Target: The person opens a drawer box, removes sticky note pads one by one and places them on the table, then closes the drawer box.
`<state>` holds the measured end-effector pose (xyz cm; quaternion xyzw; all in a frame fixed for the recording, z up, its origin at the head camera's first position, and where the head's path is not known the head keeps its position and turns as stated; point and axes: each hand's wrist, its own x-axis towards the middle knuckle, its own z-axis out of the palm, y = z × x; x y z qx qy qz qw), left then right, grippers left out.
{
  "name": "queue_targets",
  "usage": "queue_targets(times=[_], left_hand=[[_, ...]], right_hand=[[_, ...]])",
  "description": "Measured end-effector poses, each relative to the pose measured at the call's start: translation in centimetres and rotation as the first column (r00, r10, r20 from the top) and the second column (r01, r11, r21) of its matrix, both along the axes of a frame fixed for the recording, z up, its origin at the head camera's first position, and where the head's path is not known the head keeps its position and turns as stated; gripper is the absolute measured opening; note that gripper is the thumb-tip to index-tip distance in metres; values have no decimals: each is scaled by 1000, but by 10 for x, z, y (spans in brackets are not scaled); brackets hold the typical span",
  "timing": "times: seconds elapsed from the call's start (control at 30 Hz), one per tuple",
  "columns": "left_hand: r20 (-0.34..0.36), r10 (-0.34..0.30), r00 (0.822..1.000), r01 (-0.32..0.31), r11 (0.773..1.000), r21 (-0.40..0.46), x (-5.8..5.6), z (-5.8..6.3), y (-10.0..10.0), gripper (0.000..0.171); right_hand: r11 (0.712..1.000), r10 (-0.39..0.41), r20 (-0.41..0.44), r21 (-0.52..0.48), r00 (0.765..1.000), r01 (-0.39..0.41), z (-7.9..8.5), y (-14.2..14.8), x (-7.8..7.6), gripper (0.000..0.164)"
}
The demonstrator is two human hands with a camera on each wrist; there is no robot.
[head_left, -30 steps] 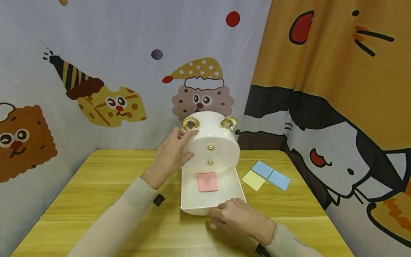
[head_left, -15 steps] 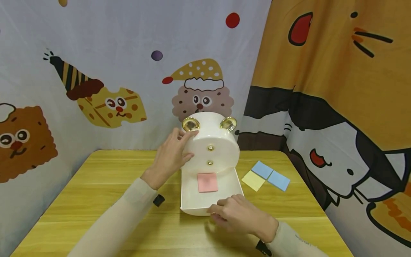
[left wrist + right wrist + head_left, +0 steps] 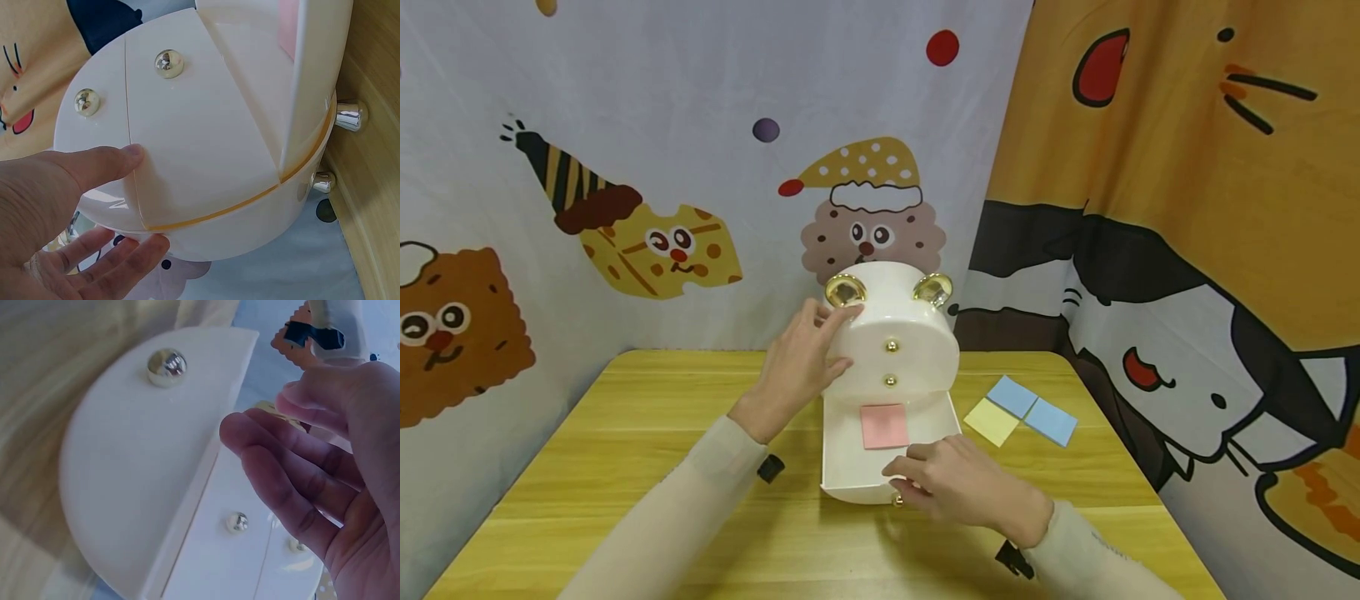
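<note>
A white drawer box (image 3: 917, 358) with gold ears (image 3: 846, 290) and gold knobs stands on the table. My left hand (image 3: 793, 362) holds its left side, thumb on the front face and fingers around the edge, as the left wrist view shows. The lowest drawer (image 3: 848, 462) is pulled out, with a pink sticky-note pad (image 3: 884, 427) lying inside. Over that drawer's front right corner hovers my right hand (image 3: 966, 487), fingers loosely bent and holding nothing. Its gold knob (image 3: 167, 367) shows free of the fingers in the right wrist view.
To the right of the box lie two blue sticky-note pads (image 3: 1051, 421) and a yellow one (image 3: 992, 422) on the wooden table (image 3: 685, 400). Behind the table hangs a printed cloth (image 3: 685, 83) with cartoon figures.
My right hand has let go of the drawer knob and risen slightly up over the drawer's front edge, so the knob now shows. The left hand and the drawer have stayed put.
</note>
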<state>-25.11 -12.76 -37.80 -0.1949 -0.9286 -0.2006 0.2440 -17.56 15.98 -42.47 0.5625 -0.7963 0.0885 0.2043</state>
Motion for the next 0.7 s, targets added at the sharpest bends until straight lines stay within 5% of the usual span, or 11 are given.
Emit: queue_targets(times=[0.7], left_hand=[[17, 17, 1000, -17, 1000, -18, -3, -1, 0, 83]], right_hand=[[998, -20, 79, 53, 997, 16, 24, -9, -39, 14]])
